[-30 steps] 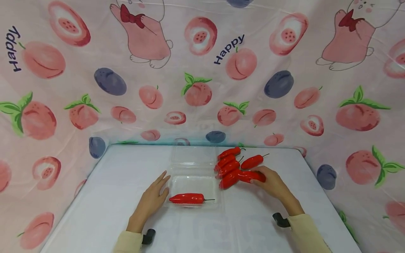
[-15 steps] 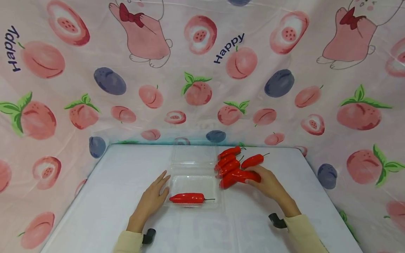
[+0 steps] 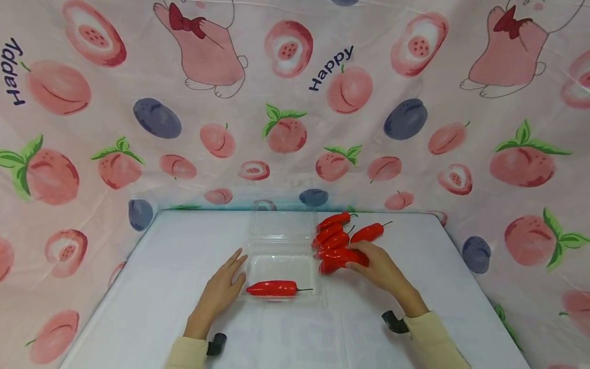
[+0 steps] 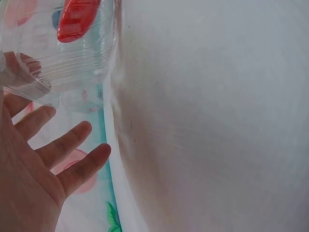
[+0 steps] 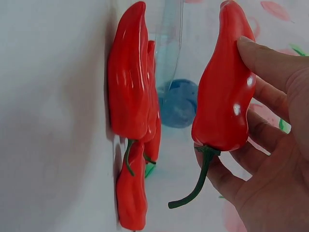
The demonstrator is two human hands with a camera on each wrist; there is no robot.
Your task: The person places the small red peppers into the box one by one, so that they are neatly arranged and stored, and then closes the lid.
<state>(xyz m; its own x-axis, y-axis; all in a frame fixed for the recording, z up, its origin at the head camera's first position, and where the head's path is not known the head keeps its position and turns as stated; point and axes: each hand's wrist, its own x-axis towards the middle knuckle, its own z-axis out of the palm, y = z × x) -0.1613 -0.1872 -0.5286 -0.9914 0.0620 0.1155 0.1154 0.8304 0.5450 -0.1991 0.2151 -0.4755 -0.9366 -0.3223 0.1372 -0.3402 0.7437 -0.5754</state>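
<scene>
My right hand (image 3: pixel 380 267) grips a red chili pepper (image 5: pixel 224 92) with a dark green stem, thumb on one side and fingers on the other. In the right wrist view this pepper is held off the table, apart from the pile of red peppers (image 5: pixel 129 72). A clear plastic clamshell box (image 3: pixel 281 267) lies with its lid folded back. One red pepper (image 3: pixel 273 288) lies along its near side. My left hand (image 3: pixel 221 287) is at the box's left edge, its fingers (image 4: pixel 67 144) extended; the left wrist view shows some of them against the clear wall.
Several red peppers (image 3: pixel 332 233) lie in a row right of the box, close to its edge. Another pepper (image 3: pixel 367 232) lies a little apart at the back right. A fruit-patterned cloth (image 3: pixel 295 102) hangs behind the white table (image 3: pixel 184 256).
My right hand has moved left with the gripped pepper, over the nearest peppers of the pile toward the box. My left hand keeps its place at the box's edge.
</scene>
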